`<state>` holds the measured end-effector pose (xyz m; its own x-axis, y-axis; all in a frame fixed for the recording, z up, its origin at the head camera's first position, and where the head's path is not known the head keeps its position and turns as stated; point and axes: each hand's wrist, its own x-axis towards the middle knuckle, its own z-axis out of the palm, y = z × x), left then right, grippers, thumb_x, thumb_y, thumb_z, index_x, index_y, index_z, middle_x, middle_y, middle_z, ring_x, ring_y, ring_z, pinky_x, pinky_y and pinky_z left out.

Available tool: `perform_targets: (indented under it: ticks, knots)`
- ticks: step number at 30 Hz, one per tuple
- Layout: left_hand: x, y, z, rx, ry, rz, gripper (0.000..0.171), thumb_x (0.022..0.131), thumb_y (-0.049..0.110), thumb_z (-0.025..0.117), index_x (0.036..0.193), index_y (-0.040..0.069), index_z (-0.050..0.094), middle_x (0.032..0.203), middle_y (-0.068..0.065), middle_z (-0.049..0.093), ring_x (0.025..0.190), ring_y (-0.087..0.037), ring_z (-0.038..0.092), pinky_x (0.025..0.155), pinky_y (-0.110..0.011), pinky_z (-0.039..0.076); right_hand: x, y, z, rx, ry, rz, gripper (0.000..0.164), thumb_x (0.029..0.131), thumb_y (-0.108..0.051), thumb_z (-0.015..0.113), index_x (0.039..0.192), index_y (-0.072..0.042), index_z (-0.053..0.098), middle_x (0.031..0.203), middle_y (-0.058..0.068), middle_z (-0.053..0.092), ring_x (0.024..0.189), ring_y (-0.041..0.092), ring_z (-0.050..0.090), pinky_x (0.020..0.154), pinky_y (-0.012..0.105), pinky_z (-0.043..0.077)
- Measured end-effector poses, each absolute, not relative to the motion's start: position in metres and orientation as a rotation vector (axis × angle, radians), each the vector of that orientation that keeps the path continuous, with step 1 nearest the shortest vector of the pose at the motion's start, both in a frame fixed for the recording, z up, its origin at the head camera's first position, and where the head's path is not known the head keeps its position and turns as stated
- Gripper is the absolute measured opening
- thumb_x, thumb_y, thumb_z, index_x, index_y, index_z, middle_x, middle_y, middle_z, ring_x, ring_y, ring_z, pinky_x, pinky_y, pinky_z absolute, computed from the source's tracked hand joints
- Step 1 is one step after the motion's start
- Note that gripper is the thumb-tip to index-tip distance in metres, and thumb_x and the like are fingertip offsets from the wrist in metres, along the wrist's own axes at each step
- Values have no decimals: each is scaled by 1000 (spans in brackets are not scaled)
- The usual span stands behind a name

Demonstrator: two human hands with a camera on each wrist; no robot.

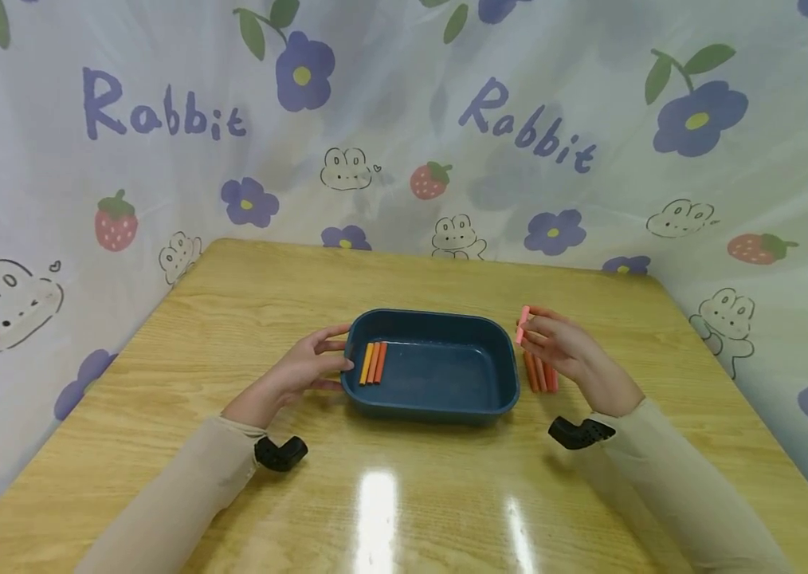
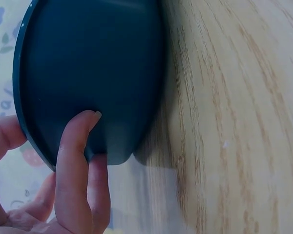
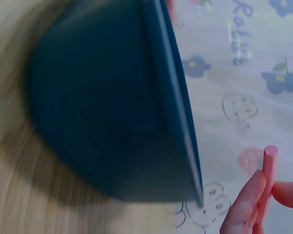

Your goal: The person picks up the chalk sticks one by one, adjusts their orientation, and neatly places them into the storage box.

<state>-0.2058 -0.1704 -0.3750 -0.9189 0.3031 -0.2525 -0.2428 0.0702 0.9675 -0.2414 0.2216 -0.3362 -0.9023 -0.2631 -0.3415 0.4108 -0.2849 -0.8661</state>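
At the left end of the blue tray [image 1: 425, 410], the left hand [image 1: 303, 363] rests with fingers spread and relaxed against the outer wall, forearm angled inward over the table [image 1: 289, 518]. Right hand [image 1: 555, 343] observed raised just beside the opposite end, thumb and fingers pinching a pink stick [image 1: 523, 325], tilted slightly off upright. Three yellow-to-orange sticks [image 1: 373, 363] lie inside the tray's left end; more reddish sticks [image 1: 539, 375] lie below the right hand.

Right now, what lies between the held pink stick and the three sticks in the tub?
The blue tub: its right wall and bare floor, in the head view.
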Motion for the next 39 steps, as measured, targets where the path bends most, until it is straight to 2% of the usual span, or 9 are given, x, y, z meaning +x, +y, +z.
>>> perform_targets:
  ticks: [4, 10, 14, 18, 24, 26, 33, 39]
  knots:
    - [-206, -171, -376, 59, 1971, 1902, 66, 90, 0, 56, 147, 11, 25, 141, -25, 30, 106, -37, 56, 75, -42, 54, -244, 206, -331, 153, 1567, -2216, 66, 95, 2, 43, 149, -4, 6, 127, 8, 33, 93, 13, 55, 82, 22, 49]
    - [-206, -171, -376, 57, 1986, 1897, 65, 91, 0, 56, 147, 11, 26, 140, -26, 31, 106, -37, 56, 74, -42, 55, -247, 183, -322, 158, 1566, -2189, 62, 95, 3, 43, 149, -4, 14, 147, 14, 19, 106, 19, 51, 86, 25, 49]
    - [-207, -170, -376, 54, 1989, 1892, 65, 91, 0, 55, 147, 11, 26, 140, -25, 31, 106, -37, 56, 74, -42, 55, -249, 168, -313, 180, 1536, -2198, 60, 94, 3, 44, 148, -3, 18, 150, 15, 17, 101, 18, 54, 90, 27, 48]
    - [-207, -171, -376, 66, 1985, 1893, 65, 91, 0, 55, 147, 11, 25, 140, -26, 31, 107, -38, 55, 75, -43, 54, -253, 152, -306, 185, 1526, -2183, 57, 95, 3, 45, 146, -2, 22, 146, 15, 21, 93, 17, 56, 92, 29, 46]
    - [-207, -172, -376, 78, 1974, 1898, 65, 91, 0, 55, 147, 11, 25, 140, -25, 31, 107, -38, 55, 76, -44, 54, -264, 130, -300, 187, 1538, -2117, 50, 95, 2, 47, 143, -2, 32, 142, 13, 29, 110, 24, 48, 90, 29, 48]
    - [-207, -172, -376, 71, 1976, 1899, 65, 91, 0, 55, 147, 12, 26, 140, -25, 32, 107, -38, 56, 76, -44, 54, -268, 123, -299, 189, 1530, -2098, 48, 94, 2, 48, 141, -2, 36, 138, 13, 34, 110, 24, 48, 86, 28, 50]
    - [-207, -171, -376, 64, 1975, 1903, 65, 90, 0, 56, 147, 13, 28, 140, -24, 33, 105, -36, 57, 76, -44, 54, -279, 105, -298, 164, 1485, -2052, 42, 94, 2, 47, 135, -1, 37, 121, 14, 43, 84, 19, 57, 75, 26, 52]
    - [-206, -172, -375, 75, 1964, 1909, 66, 90, 0, 56, 147, 10, 25, 140, -26, 32, 107, -37, 56, 73, -42, 55, -286, 90, -305, 188, 1530, -1978, 32, 92, 5, 51, 123, 1, 46, 111, 14, 50, 83, 20, 57, 79, 29, 53]
